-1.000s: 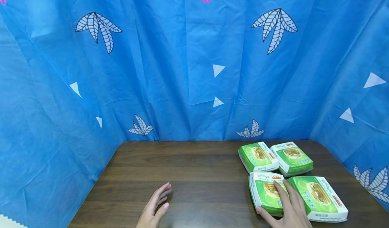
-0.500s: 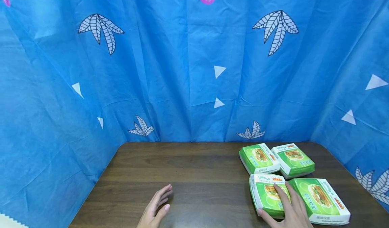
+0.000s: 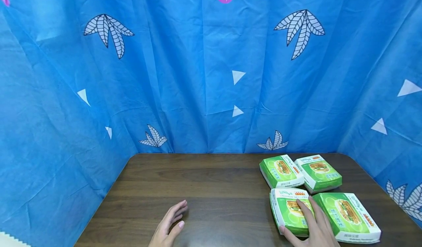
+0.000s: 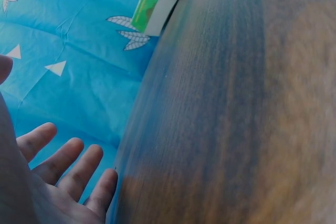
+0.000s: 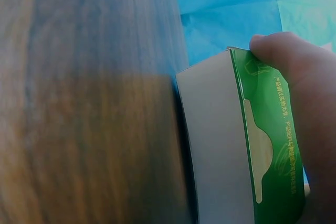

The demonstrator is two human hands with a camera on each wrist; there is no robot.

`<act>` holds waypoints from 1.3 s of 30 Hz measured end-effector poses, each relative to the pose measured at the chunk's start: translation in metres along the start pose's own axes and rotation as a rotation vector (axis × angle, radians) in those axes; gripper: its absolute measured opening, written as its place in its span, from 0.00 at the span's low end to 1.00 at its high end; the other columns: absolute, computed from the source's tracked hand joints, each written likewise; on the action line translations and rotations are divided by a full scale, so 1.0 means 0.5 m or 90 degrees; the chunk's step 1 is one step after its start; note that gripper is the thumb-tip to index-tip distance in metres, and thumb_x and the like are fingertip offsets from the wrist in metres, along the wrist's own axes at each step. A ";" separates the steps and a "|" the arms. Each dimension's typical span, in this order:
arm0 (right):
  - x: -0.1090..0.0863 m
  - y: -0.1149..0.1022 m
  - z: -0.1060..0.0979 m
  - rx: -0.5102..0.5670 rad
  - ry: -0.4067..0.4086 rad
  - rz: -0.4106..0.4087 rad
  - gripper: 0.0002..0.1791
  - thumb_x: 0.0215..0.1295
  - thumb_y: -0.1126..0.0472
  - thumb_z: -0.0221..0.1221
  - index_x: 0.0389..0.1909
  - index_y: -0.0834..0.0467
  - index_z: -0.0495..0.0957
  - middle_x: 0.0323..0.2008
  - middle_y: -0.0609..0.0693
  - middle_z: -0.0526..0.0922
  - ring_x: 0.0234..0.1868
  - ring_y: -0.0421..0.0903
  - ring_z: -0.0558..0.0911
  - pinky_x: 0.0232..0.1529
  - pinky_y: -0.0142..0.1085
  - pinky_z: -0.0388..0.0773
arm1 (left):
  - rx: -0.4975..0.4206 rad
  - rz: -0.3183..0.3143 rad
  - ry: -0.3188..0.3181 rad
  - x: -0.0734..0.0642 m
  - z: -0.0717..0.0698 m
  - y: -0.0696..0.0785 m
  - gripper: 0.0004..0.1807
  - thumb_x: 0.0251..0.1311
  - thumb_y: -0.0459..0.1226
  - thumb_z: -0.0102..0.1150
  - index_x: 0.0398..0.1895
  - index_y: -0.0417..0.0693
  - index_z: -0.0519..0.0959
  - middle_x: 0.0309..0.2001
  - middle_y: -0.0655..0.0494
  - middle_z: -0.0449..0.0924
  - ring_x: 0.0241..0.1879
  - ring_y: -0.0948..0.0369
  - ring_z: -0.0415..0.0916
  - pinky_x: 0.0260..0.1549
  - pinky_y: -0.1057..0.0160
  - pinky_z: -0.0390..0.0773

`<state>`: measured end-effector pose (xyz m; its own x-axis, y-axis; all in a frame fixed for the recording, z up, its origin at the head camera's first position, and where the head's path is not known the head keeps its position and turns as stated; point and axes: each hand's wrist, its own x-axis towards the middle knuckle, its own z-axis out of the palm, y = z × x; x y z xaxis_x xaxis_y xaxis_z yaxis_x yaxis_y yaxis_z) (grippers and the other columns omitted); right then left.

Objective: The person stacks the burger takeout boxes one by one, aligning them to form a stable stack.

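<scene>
My right hand [image 3: 313, 228] grips the front-left green-and-white hamburger box [image 3: 290, 210], with the thumb at its left side and fingers over its top toward the right edge. In the right wrist view the thumb [image 5: 283, 51] lies along the top corner of that box [image 5: 268, 145], whose side has a white panel and a green flap. Over the left part of the table my left hand [image 3: 167, 225] is held with relaxed fingers and nothing in it. The left wrist view has the same hand [image 4: 68, 187] with its fingers apart.
Three more hamburger boxes stand close by: one at back left [image 3: 280, 172], one at back right [image 3: 318, 172] and one at front right [image 3: 347, 217]. All are on a dark wooden table [image 3: 197, 177]. A blue printed curtain [image 3: 184, 75] borders its back and sides.
</scene>
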<state>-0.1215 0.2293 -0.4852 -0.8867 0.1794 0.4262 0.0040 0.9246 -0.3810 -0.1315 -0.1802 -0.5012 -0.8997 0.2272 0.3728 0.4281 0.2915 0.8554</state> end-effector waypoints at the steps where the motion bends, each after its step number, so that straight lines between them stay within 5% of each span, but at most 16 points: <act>1: 0.000 0.000 0.000 0.000 0.000 0.000 0.58 0.35 0.23 0.66 0.64 0.57 0.66 0.67 0.66 0.58 0.60 0.68 0.63 0.47 0.65 0.64 | -0.004 -0.015 0.003 0.000 0.001 0.002 0.26 0.67 0.29 0.48 0.69 0.41 0.62 0.65 0.38 0.67 0.61 0.59 0.71 0.55 0.68 0.73; 5: 0.002 -0.001 -0.004 -0.001 -0.013 0.005 0.58 0.35 0.24 0.67 0.64 0.57 0.66 0.66 0.67 0.58 0.60 0.68 0.62 0.48 0.66 0.64 | -0.023 -0.056 0.003 -0.001 0.001 0.008 0.25 0.68 0.30 0.48 0.69 0.43 0.63 0.66 0.41 0.67 0.62 0.56 0.71 0.57 0.66 0.72; 14: 0.003 -0.007 -0.006 -0.001 -0.019 0.013 0.59 0.35 0.24 0.67 0.65 0.56 0.65 0.67 0.67 0.57 0.60 0.69 0.62 0.48 0.66 0.65 | 0.005 -0.035 0.001 0.000 0.001 0.004 0.25 0.68 0.30 0.48 0.68 0.42 0.65 0.65 0.43 0.68 0.61 0.55 0.72 0.56 0.65 0.73; 20: -0.001 -0.014 -0.001 0.005 0.023 0.004 0.58 0.32 0.26 0.70 0.64 0.55 0.67 0.66 0.65 0.60 0.59 0.67 0.64 0.47 0.64 0.66 | 0.039 0.089 -0.023 0.003 -0.003 -0.014 0.25 0.66 0.25 0.46 0.67 0.35 0.62 0.62 0.35 0.68 0.61 0.56 0.71 0.55 0.66 0.73; 24: -0.002 -0.015 0.001 0.010 0.042 -0.003 0.58 0.30 0.27 0.71 0.64 0.54 0.68 0.67 0.64 0.61 0.59 0.67 0.65 0.46 0.64 0.66 | 0.040 0.135 -0.017 0.007 -0.003 -0.019 0.26 0.63 0.22 0.47 0.66 0.32 0.63 0.60 0.33 0.69 0.60 0.58 0.72 0.55 0.67 0.74; 39: -0.006 -0.022 -0.002 0.026 0.063 -0.022 0.58 0.29 0.30 0.73 0.64 0.53 0.68 0.69 0.62 0.60 0.58 0.67 0.66 0.45 0.63 0.67 | 0.053 0.126 -0.006 0.007 -0.001 -0.018 0.27 0.62 0.25 0.51 0.66 0.35 0.64 0.59 0.34 0.70 0.59 0.57 0.73 0.54 0.67 0.74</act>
<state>-0.1186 0.2189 -0.4815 -0.8356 0.1817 0.5183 -0.0471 0.9165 -0.3972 -0.1385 -0.1823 -0.5072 -0.7966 0.2962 0.5269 0.6024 0.3167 0.7327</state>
